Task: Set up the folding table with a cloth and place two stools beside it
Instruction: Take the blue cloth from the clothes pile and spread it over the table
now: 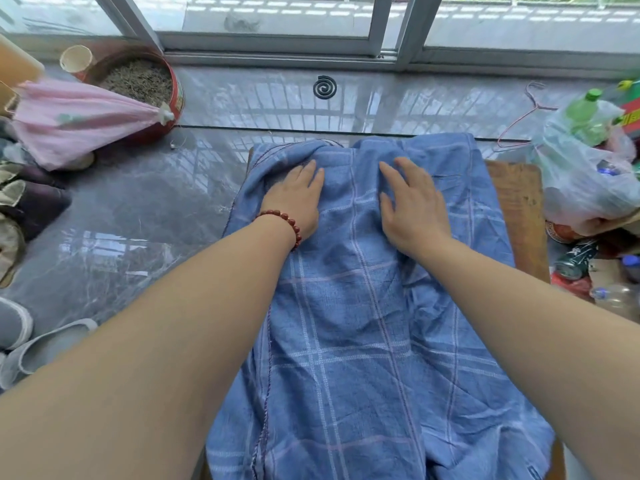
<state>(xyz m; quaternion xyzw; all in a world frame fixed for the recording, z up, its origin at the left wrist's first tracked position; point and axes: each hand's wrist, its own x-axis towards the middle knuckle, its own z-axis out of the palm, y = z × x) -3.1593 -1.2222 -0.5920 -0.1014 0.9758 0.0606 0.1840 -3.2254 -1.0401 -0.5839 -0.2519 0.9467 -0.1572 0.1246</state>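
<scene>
My left hand (294, 199) and right hand (412, 209) lay flat, fingers straight, on the cloth (346, 323), which sat bunched over the table (516, 209). I judged it soft, light and limp, best pinched at its edges

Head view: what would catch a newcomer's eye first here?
The blue checked cloth fills the middle, rumpled over the table, whose bare wooden top shows at the right. The left hand, a red bead bracelet at its wrist, and the right hand press flat on the cloth's far half. On the floor beyond lie a black spiral coil and, far left, a red tin.
</scene>
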